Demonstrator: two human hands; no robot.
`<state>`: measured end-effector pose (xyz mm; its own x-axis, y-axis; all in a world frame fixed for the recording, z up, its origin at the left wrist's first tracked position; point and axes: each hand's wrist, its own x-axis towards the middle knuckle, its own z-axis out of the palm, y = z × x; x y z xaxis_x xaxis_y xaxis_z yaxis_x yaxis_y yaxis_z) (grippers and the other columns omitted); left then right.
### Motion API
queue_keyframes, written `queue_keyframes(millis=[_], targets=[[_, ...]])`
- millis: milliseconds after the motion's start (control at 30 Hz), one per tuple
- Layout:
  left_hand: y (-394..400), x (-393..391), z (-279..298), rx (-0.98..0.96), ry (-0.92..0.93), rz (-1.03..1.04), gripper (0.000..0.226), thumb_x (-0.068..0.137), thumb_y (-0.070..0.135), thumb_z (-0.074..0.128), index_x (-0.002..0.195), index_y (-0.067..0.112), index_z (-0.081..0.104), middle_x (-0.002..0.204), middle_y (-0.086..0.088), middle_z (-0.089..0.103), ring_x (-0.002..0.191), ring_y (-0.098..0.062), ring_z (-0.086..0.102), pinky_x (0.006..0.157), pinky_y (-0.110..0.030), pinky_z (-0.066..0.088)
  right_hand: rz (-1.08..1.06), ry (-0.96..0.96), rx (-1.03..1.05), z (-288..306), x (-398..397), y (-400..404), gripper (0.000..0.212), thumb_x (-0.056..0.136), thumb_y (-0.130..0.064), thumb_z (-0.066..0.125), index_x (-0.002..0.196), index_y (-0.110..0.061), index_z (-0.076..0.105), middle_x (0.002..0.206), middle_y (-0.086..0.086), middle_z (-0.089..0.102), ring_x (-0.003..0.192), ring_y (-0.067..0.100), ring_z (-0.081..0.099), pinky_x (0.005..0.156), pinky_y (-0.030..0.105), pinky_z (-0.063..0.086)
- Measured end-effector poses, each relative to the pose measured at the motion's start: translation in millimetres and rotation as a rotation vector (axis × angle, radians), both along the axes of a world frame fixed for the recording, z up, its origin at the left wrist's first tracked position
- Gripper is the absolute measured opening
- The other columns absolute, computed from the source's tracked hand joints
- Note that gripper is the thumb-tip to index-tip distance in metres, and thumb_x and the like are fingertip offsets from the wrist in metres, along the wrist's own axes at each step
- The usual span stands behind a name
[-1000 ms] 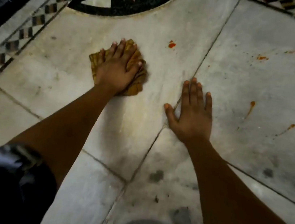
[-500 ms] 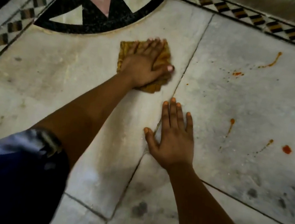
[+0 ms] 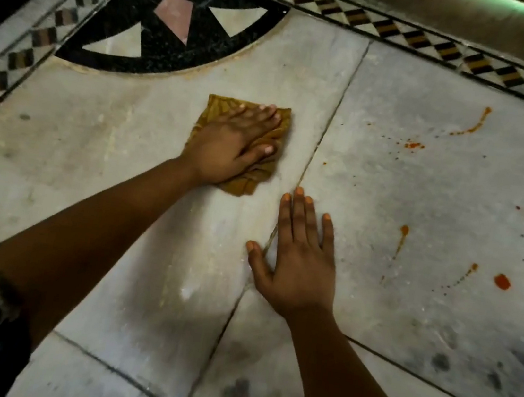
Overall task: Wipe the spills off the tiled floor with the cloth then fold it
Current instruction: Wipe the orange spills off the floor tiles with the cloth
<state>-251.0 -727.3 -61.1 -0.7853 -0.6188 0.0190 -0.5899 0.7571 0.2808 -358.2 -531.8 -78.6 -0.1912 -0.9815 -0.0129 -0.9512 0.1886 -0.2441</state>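
Cloth (image 3: pixel 265 178) lay bunched on the pale floor (image 3: pixel 91 154), just left of the grout line (image 3: pixel 334 107), under the left hand (image 3: pixel 231 147). That hand pressed it flat with straight, spread fingers, gripping nothing, likely to bear weight down for wiping. The cloth's long axis ran from its near corner up and away, roughly alongside the grout line. Across the same line, the right hand (image 3: pixel 298 264) rested flat and empty, apparently bracing the body. Well right of the line, orange spills (image 3: pixel 502 281) lay unwiped, so the cloth probably needed to cross rightward.
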Motion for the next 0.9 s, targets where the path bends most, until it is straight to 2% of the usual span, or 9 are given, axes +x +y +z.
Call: queue_keyframes(millis=[67,167,300,400,533,633,767,833,900], targets=[[-12,13,3,-0.004,0.018,-0.001,0.062,0.094,0.048,0.028,0.143,0.012,0.035,0.15,-0.008,0.033,0.137,-0.018,0.031,0.11,-0.022,0.014,0.002,-0.008,-0.004,0,0,0,0.08,0.086,-0.059,0.029,0.147,-0.007,0.025,0.154,0.012,0.022,0.143,0.024,0.019,0.114,0.044,0.01],[-59,-13,2,-0.036,0.027,0.301,0.052,0.099,0.037,0.033,0.144,0.01,0.032,0.149,-0.015,0.035,0.136,-0.028,0.034,0.109,-0.027,0.021,0.0,-0.016,-0.006,0,-1,0,0.079,0.087,-0.058,0.03,0.147,-0.008,0.024,0.155,0.011,0.021,0.144,0.023,0.018,0.114,0.044,0.01],[-105,-85,3,0.028,-0.07,0.526,0.055,0.102,0.034,0.021,0.148,0.006,0.015,0.156,-0.014,0.015,0.144,-0.025,0.015,0.116,-0.033,0.008,-0.004,-0.02,-0.01,-2,-1,0,0.078,0.088,-0.059,0.029,0.147,-0.009,0.024,0.154,0.01,0.022,0.143,0.022,0.018,0.113,0.043,0.009],[-81,-108,3,0.032,-0.083,0.344,0.056,0.102,0.039,0.021,0.149,0.009,0.014,0.157,-0.01,0.014,0.145,-0.022,0.013,0.116,-0.03,0.005,-0.006,-0.027,-0.009,-1,0,0,0.078,0.088,-0.06,0.03,0.147,-0.009,0.025,0.153,0.01,0.025,0.143,0.022,0.02,0.112,0.043,0.011],[-26,-44,-1,-0.01,-0.019,0.015,0.066,0.094,0.051,0.017,0.148,0.013,0.019,0.155,-0.008,0.021,0.143,-0.019,0.019,0.115,-0.028,0.006,-0.007,-0.035,-0.011,-1,0,0,0.079,0.086,-0.058,0.031,0.146,-0.008,0.027,0.154,0.011,0.024,0.143,0.023,0.021,0.112,0.044,0.013],[-38,-17,-5,-0.064,-0.015,0.158,0.064,0.094,0.049,0.015,0.148,0.016,0.021,0.155,-0.006,0.024,0.143,-0.018,0.021,0.114,-0.032,0.004,-0.011,-0.039,-0.021,0,0,0,0.078,0.086,-0.058,0.033,0.146,-0.008,0.028,0.153,0.011,0.025,0.142,0.023,0.022,0.113,0.044,0.013],[-70,-59,-3,-0.003,-0.108,0.465,0.058,0.099,0.046,0.02,0.15,0.017,0.014,0.158,-0.004,0.015,0.145,-0.018,0.012,0.116,-0.037,0.001,-0.004,-0.046,-0.02,0,0,1,0.078,0.086,-0.058,0.031,0.146,-0.008,0.027,0.153,0.012,0.025,0.143,0.023,0.021,0.112,0.045,0.012],[-60,-72,-1,0.04,-0.116,0.394,0.07,0.093,0.058,0.02,0.15,0.017,0.012,0.158,-0.005,0.013,0.145,-0.019,0.011,0.116,-0.038,0.001,-0.001,-0.041,-0.014,0,1,0,0.078,0.087,-0.058,0.031,0.146,-0.007,0.028,0.153,0.012,0.025,0.143,0.023,0.022,0.112,0.045,0.012],[-30,-63,1,0.035,-0.091,0.151,0.084,0.082,0.068,0.016,0.149,0.018,0.014,0.157,-0.005,0.016,0.144,-0.018,0.014,0.116,-0.036,0.002,-0.011,-0.036,-0.021,0,0,0,0.078,0.086,-0.058,0.031,0.145,-0.007,0.029,0.153,0.013,0.026,0.142,0.024,0.023,0.113,0.044,0.012]])
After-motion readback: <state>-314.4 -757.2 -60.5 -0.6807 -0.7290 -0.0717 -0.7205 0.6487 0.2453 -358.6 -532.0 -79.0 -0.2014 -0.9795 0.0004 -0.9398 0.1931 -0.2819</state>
